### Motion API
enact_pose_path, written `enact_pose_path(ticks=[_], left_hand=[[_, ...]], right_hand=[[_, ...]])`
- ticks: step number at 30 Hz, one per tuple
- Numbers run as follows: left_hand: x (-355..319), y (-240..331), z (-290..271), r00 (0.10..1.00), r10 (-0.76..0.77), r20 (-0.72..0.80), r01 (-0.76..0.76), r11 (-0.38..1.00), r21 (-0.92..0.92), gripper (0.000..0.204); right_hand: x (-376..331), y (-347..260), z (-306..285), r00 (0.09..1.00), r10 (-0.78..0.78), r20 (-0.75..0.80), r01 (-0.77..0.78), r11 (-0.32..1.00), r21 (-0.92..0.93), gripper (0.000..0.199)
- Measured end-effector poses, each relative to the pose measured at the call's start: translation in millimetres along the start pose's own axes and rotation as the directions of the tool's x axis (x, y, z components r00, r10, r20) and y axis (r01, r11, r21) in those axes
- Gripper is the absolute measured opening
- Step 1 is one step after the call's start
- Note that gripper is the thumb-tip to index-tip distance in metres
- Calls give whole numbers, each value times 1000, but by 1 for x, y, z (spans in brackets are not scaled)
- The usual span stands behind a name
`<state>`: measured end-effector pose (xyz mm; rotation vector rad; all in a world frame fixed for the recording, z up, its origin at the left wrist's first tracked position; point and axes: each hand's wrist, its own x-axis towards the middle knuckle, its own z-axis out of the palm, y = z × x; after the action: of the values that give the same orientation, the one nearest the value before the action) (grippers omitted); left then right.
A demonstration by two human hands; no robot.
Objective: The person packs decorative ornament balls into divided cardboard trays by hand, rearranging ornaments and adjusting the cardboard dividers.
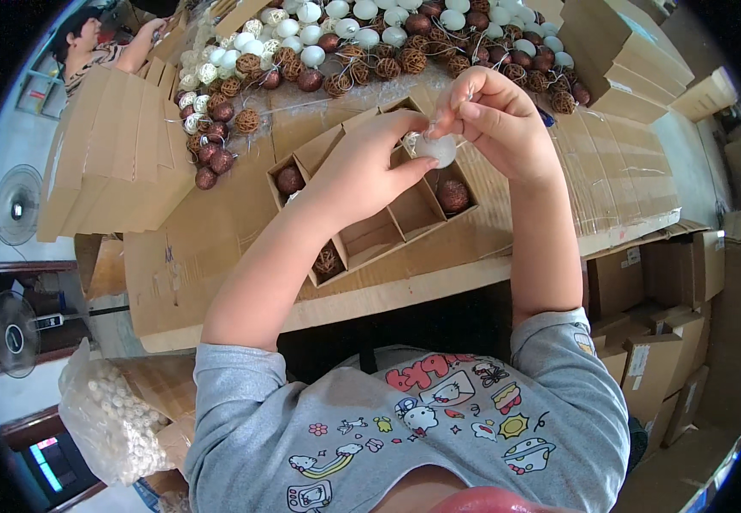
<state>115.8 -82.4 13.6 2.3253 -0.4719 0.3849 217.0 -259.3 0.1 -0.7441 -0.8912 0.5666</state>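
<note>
Ball [441,154] in left fingers [413,172], right fingers [480,114] just above.

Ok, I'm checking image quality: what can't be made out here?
Head view:
Divided box: some compartments, hidden by the left hand.
Strand at the right hand: too thin to identify.
Pieces in the plastic bag: blurred through plastic.
Person at upper left: lower body behind cartons.

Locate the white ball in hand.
In the head view, the white ball is above and right of centre, held by the left hand over the divided box.
</note>
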Motion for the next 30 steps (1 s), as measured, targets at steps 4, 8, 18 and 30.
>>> enact_pose_path(ticks=[4, 8, 18, 30], left_hand=[[3, -12, 9, 980, -175, 94, 197, 909, -366, 32], [-3, -14, 3, 954, -298, -15, 263, 863, -431, 33], [-19, 3, 14, 999, 39, -12, -37, 993, 113, 43], [-5, 11, 37, 988, 155, 8, -152, 953, 263, 35]], right_hand=[[-1, -3, -2, 1000, -5, 0, 5, 1000, 29, 2], [-5, -15, -5, 983, 166, -83, -181, 955, -233, 4], [-2, 9, 7, 824, 516, -233, -263, -16, -965, 14], [-5, 8, -18, 962, 222, -161, -201, 168, -965, 14]])
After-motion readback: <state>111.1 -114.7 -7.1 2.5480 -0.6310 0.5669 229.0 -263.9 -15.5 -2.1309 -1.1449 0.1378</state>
